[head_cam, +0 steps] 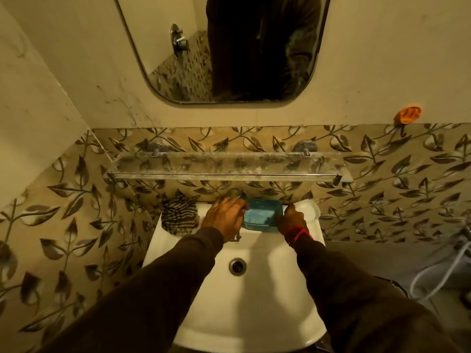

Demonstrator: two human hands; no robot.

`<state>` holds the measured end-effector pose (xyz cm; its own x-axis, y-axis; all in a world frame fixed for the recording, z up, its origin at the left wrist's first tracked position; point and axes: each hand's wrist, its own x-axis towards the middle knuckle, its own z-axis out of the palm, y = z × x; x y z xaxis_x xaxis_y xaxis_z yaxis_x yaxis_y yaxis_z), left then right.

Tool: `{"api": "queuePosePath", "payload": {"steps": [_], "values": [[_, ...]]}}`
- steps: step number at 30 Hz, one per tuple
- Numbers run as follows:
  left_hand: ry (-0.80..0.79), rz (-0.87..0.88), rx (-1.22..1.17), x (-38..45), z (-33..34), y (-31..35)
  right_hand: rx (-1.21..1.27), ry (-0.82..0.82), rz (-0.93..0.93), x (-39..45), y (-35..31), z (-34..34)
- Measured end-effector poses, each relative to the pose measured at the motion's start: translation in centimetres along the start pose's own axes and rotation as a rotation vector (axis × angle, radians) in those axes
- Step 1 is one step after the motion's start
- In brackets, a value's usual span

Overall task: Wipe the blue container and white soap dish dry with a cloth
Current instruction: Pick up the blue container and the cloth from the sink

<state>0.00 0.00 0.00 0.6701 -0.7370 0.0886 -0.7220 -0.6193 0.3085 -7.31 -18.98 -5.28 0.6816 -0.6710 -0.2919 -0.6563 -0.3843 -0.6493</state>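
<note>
Blue plastic container (pixel 262 217): shallow, rectangular, lying on the back ledge of the white basin (pixel 257 296), between my two hands and touching both. My left hand (pixel 224 215) sits at its left end, fingers curled over that edge and bunched close together; my fingertips also reach up by the tap (pixel 233 193) just behind them, and I cannot tell whether they touch it. My right hand (pixel 291 220) sits at its right end, fingers bent down onto the near right corner, gripping it; how far apart those fingers are I cannot tell.

White soap dish (pixel 309 207): just beyond my right fingers, on the ledge's right corner, partly hidden by that hand.

Striped cloth (pixel 179 215): brown and pale, crumpled, left of my left fingers on the ledge's left corner, not touching them.

Red thread (pixel 298 234): tied round my right wrist, above the dark sleeve.

Drain (pixel 237 266): metal ring, in the basin bowl, nearer to me than both hands.

Glass shelf (pixel 229 165): with a metal rail, on the leaf-patterned tiles above my fingers.

Mirror (pixel 221 49): higher up the wall.

Orange holder (pixel 408 114): on the wall, far up and right of my right hand.
</note>
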Motion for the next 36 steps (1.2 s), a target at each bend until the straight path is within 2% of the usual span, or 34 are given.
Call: {"api": "queuePosePath", "payload": {"steps": [5,13,18,22,29,36], "values": [[0.027,-0.012,-0.050,0.5,0.1,-0.5,0.031,0.016,0.024,0.1,-0.3,0.5],[0.091,0.067,-0.064,0.2,0.3,-1.1,-0.031,0.077,0.004,-0.5,-0.1,-0.4],[0.169,0.089,-0.081,-0.4,-0.1,-1.1,-0.096,0.108,-0.110,-1.6,-0.2,-2.5],[0.174,0.064,-0.104,-1.0,-0.9,-0.3,-0.136,0.132,-0.203,-3.7,-0.9,-4.4],[0.155,0.033,-0.256,-3.6,-2.6,0.8,-0.076,0.164,-0.341,-8.1,-2.6,-6.7],[0.172,0.105,-0.381,-5.7,-4.6,1.7,-0.020,0.219,-0.445,-11.8,-4.4,-8.7]]}}
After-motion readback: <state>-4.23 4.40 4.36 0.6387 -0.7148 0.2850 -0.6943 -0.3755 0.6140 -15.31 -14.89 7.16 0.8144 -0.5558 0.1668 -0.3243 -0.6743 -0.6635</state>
